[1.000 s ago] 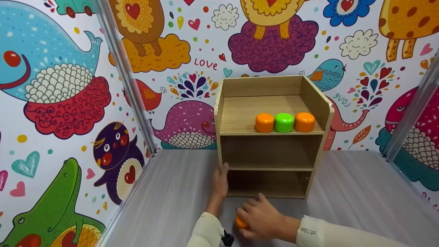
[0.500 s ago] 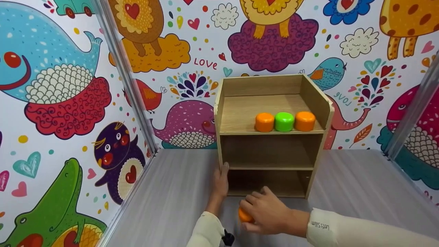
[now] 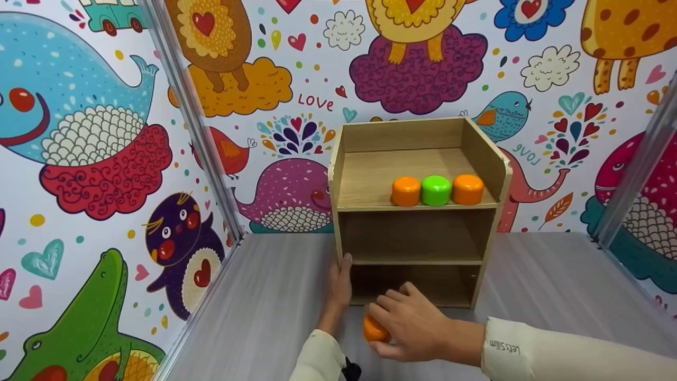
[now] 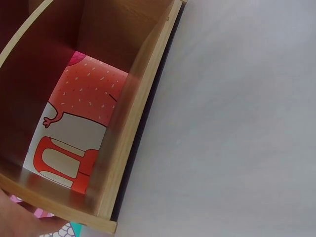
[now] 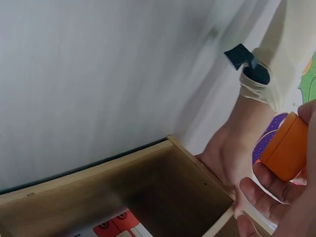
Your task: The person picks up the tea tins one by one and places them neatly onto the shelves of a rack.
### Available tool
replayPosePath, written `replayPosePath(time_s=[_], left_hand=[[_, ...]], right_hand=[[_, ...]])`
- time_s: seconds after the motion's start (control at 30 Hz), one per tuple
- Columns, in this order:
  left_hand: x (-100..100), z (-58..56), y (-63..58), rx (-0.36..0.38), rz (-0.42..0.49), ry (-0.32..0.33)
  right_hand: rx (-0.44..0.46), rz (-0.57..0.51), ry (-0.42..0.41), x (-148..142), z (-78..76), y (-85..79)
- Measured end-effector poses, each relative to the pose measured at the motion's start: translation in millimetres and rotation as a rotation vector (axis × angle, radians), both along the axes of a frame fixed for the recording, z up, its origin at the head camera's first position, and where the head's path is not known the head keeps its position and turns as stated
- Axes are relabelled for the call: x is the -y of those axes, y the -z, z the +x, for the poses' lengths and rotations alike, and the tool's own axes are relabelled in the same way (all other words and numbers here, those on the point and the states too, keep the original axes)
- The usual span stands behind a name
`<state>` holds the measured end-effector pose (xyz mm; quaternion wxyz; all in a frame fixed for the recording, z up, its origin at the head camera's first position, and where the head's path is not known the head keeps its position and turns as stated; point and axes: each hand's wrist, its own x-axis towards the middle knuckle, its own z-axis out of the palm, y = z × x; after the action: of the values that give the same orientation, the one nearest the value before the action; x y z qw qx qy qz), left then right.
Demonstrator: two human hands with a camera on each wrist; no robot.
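My right hand (image 3: 410,325) grips a small round orange container (image 3: 374,329) in front of the wooden shelf unit (image 3: 412,262). Fingers and thumb go round its sides; in the right wrist view a seam runs round the container (image 5: 287,148). At the unit's lower left, my left hand (image 3: 338,283) holds the side panel, thumb at the front edge and the other fingers on the outer face, mostly hidden in the head view. Along the front of the top shelf stand an orange container (image 3: 406,191), a green container (image 3: 436,190) and another orange container (image 3: 468,189) in a row.
The unit stands on a grey table (image 3: 275,296), close to a wall (image 3: 301,47) printed with cartoon animals. Through the lowest compartment (image 4: 84,118) the wall print shows at the back. Metal posts (image 3: 195,116) edge the side panels.
My right hand has lifted the orange container slightly and shifted a little right, closer to the unit. My left hand stays on the side panel. The row on top has not changed.
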<state>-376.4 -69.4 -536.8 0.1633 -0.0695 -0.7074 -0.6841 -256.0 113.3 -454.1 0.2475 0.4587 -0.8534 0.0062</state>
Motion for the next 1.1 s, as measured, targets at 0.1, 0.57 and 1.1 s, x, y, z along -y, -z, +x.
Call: replayPosePath(time_s=[0.1,0.57,1.1], left_hand=[[0.2,11.6,-13.8,0.012,-0.004,0.005],[-1.3,0.3,3.3,-0.010,0.000,-0.021],[1.6,-6.6,7.0,0.006,0.023,0.047]], right_hand=[[0.044,0.002,0.007,0.3,1.6,-6.9],[0.112,0.042,0.039,-0.7,5.6,-55.5],[0.003,-0.014,0.016,1.0,-1.5,-105.7]])
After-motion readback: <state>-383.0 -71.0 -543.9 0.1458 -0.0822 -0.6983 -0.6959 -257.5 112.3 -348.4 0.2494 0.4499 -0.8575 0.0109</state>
